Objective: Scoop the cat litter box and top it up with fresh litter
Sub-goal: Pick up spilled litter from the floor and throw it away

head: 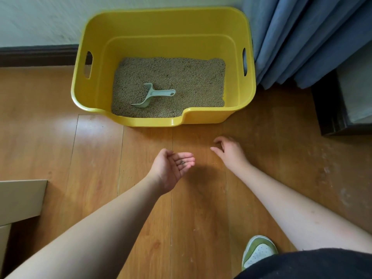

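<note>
Left hand (173, 168) palm-up cupping litter grains (183, 162), right hand (229, 151) loosely curled, empty

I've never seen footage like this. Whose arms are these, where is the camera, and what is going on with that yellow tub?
There is no machine here: a person wears a camera on the head, looking forward and down, so you see their own two bare arms. The yellow tub on the wooden floor is a cat litter box holding litter, with a pale green scoop lying in it. The left hand is cupped palm up with a few stray grains in it. The right hand hovers close to the floor, fingers loosely curled, apparently picking up spilled grains; whether it holds one is too small to tell. A shoe shows below.
</note>
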Tool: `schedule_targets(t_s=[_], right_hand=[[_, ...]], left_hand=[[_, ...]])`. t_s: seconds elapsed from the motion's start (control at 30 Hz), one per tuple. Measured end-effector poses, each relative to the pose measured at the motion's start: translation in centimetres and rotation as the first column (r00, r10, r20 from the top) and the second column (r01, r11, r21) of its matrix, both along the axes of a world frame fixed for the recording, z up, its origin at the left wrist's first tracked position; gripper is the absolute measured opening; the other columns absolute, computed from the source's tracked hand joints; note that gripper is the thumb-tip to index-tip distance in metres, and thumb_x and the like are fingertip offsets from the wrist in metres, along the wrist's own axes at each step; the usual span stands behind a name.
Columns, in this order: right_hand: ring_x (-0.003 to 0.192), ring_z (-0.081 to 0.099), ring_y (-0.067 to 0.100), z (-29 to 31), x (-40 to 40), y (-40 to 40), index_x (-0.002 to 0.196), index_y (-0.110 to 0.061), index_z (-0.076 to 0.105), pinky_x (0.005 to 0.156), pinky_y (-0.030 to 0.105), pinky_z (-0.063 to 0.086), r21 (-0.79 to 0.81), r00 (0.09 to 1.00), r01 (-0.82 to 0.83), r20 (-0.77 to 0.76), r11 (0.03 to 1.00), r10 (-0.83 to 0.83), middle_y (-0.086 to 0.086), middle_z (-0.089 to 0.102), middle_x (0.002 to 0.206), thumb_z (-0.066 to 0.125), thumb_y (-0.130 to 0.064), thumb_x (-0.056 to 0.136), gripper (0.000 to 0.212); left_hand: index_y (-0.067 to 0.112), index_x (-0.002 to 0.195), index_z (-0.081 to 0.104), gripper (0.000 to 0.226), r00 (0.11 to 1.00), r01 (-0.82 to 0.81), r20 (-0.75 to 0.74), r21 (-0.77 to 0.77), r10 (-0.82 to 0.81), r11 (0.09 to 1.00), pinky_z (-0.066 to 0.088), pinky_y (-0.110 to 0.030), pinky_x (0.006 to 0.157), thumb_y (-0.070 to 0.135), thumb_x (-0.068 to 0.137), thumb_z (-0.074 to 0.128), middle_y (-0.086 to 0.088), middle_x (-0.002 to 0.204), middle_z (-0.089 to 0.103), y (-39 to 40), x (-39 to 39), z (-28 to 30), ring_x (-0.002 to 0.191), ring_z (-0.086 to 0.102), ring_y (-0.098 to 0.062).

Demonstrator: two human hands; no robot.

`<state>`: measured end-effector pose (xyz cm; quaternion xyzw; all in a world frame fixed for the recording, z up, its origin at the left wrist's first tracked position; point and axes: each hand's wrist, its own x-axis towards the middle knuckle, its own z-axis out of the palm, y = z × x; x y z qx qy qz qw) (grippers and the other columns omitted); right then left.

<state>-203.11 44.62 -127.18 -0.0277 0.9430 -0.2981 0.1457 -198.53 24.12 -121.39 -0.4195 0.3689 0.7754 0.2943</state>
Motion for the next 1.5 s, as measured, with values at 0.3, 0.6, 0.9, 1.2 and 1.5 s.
schedule_targets(t_s=[0.3,0.6,0.9,1.2,1.5], right_hand=[[0.091,0.06,0.028,-0.5,-0.2,-0.4,0.1,-0.004,0.065,0.07,0.024,0.035,0.039,1.0,-0.006,0.026,0.999,0.005,0.012,0.063,0.102,0.058,-0.019,0.094,0.018],[0.064,0.038,0.007,1.6,0.2,0.9,0.113,-0.018,0.052,0.063,0.024,0.035,-0.497,0.701,0.697,0.624,0.517,-0.346,-0.002,0.044,0.077,0.046,-0.022,0.1,0.015],[0.048,0.02,0.012,2.8,1.6,1.0,0.062,-0.016,0.035,0.045,0.026,0.019,-0.472,0.473,0.871,0.881,-0.136,-0.024,-0.002,0.025,0.057,0.029,-0.029,0.094,0.034],[0.054,0.039,0.007,2.2,1.0,-0.3,0.084,-0.01,0.066,0.052,0.021,0.03,-0.497,0.781,0.578,0.567,0.648,-0.261,-0.008,0.046,0.06,0.048,-0.032,0.099,0.033],[0.097,0.058,0.024,-0.5,-1.4,-3.0,0.107,-0.012,0.066,0.073,0.023,0.033,-0.092,0.996,-0.02,0.089,0.996,0.028,0.009,0.062,0.103,0.073,-0.028,0.082,0.031]], left_hand=[[-0.008,0.102,0.066,0.059,1.0,-0.016,0.02,0.013,0.016,1.0,0.058,-0.03,0.077,0.028,0.101,0.019,-0.024,0.097,0.072,-0.2,0.0,0.0,0.082,0.072,-0.028],[-0.008,0.103,0.065,0.057,1.0,-0.012,0.013,0.018,0.012,1.0,0.058,-0.03,0.075,0.027,0.1,0.02,-0.023,0.096,0.072,0.2,-0.8,-0.2,0.085,0.071,-0.029],[-0.008,0.102,0.065,0.057,0.999,0.008,0.034,0.031,-0.009,0.999,0.058,-0.03,0.076,0.026,0.1,0.02,-0.023,0.093,0.072,0.5,-0.9,-0.4,0.084,0.07,-0.029],[-0.008,0.101,0.065,0.056,1.0,-0.006,0.019,0.026,0.006,1.0,0.056,-0.03,0.076,0.025,0.099,0.02,-0.022,0.09,0.072,0.7,-1.0,-0.3,0.082,0.07,-0.028],[-0.008,0.101,0.065,0.056,0.988,-0.151,0.017,0.03,0.15,0.988,0.053,-0.033,0.087,0.026,0.1,0.021,-0.024,0.094,0.073,-1.3,-0.5,-0.2,0.09,0.069,-0.03]])
